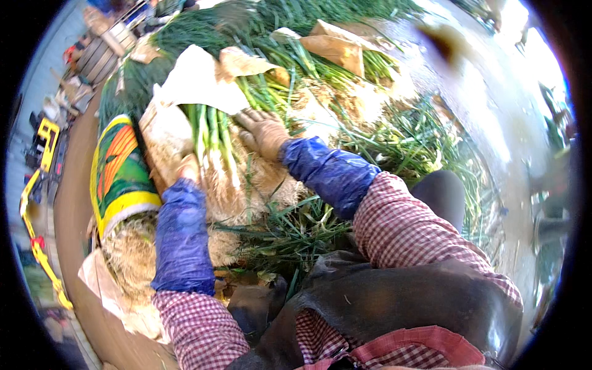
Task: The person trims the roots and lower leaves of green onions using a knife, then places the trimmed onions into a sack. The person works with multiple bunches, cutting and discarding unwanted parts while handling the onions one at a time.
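A bunch of green onions (213,138) lies before me with its white stalks and roots towards me. A sheet of pale paper (196,81) covers its green upper part. My right hand (266,132) wears a light glove. Its fingers stretch out along the bunch's right side, the tips at the paper's edge. On the bunch's left is my left hand (188,169), beside the stalks and against a pale wrapped bundle (169,127). My left fingers are mostly hidden. Blue plastic sleeve covers (182,236) reach over both forearms.
A green and yellow printed wrapper (127,173) surrounds a rooted bundle on my left. More paper-wrapped onion bunches (340,51) lie at the far right. Loose green leaves (296,233) litter the space by my knees. Wet floor (504,138) shows on the right.
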Motion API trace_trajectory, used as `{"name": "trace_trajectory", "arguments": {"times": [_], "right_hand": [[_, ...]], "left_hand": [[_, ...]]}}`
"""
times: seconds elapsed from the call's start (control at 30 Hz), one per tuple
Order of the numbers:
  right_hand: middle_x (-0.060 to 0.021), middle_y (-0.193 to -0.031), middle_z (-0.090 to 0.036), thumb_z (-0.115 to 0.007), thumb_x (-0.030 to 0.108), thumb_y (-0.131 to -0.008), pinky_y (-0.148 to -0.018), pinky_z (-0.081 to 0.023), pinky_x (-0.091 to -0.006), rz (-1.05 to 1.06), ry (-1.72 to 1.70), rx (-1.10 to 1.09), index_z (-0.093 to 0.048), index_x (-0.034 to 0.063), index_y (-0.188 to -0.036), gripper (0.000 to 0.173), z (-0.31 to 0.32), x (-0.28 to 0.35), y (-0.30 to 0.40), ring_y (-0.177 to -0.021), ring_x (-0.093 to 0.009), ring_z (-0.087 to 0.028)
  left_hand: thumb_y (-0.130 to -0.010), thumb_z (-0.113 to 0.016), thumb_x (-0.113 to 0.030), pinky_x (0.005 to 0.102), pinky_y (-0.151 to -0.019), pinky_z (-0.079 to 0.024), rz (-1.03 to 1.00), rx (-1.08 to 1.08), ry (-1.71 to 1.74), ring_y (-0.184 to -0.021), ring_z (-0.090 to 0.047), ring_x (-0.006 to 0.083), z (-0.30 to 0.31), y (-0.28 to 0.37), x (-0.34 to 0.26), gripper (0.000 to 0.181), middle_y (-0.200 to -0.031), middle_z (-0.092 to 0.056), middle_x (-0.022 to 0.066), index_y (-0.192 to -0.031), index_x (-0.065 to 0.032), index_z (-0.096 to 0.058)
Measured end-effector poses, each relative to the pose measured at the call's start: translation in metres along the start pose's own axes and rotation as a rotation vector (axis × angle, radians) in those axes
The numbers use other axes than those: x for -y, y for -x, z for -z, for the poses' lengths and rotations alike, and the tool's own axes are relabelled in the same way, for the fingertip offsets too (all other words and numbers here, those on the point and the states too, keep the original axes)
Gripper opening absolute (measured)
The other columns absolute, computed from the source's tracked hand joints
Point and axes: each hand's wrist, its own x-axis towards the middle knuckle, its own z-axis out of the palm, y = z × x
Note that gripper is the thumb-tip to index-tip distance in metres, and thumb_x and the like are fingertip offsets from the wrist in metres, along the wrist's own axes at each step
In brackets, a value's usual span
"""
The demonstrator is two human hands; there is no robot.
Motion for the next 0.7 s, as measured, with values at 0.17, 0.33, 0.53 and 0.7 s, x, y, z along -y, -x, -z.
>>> {"name": "trace_trajectory", "arguments": {"times": [0.17,0.33,0.53,0.7], "right_hand": [[-0.0137,-0.152,-0.04,-0.042,0.042,-0.099,-0.115,-0.025,-0.0492,-0.055,0.057,0.093,-0.038,0.0106,-0.149,0.058,0.004,0.002,-0.003,-0.139,-0.034,-0.038],[-0.0127,-0.155,-0.036,-0.044,0.036,-0.1,-0.116,-0.025,-0.0481,-0.059,0.111,0.106,-0.031,0.0113,-0.152,0.059,0.004,0.001,-0.002,-0.14,-0.032,-0.036],[-0.0142,-0.153,-0.038,-0.044,0.036,-0.1,-0.116,-0.025,-0.0485,-0.021,0.082,0.09,-0.036,0.0116,-0.149,0.056,-0.004,-0.01,-0.003,-0.139,-0.034,-0.038],[-0.0141,-0.152,-0.04,-0.044,0.035,-0.1,-0.113,-0.028,-0.0484,0.048,0.077,0.005,-0.037,0.0127,-0.15,0.056,-0.017,-0.027,-0.003,-0.136,-0.034,-0.041]], "left_hand": [[-0.078,-0.074,-0.041,0.0427,-0.104,-0.045,0.003,0.029,0.147,-0.124,-0.053,0.0391,-0.006,0.015,-0.022,0.074,-0.13,-0.055,0.0257,-0.138,-0.0053,-0.049],[-0.076,-0.08,-0.021,0.0453,-0.096,-0.051,0.022,0.044,0.334,-0.111,-0.061,0.037,-0.029,0.004,-0.011,0.084,-0.118,-0.063,0.0251,-0.143,0.0044,-0.036],[-0.088,-0.066,-0.019,0.0511,-0.081,-0.053,0.352,0.333,1.503,-0.095,-0.064,0.0359,0.053,-0.025,0.028,0.054,-0.11,-0.065,0.0201,-0.134,0.0036,-0.047],[-0.09,-0.062,-0.03,0.0517,-0.095,-0.047,0.408,0.017,1.161,-0.102,-0.064,0.0324,0.232,-0.011,0.1,0.047,-0.114,-0.066,0.0162,-0.124,0.0012,-0.055]]}}
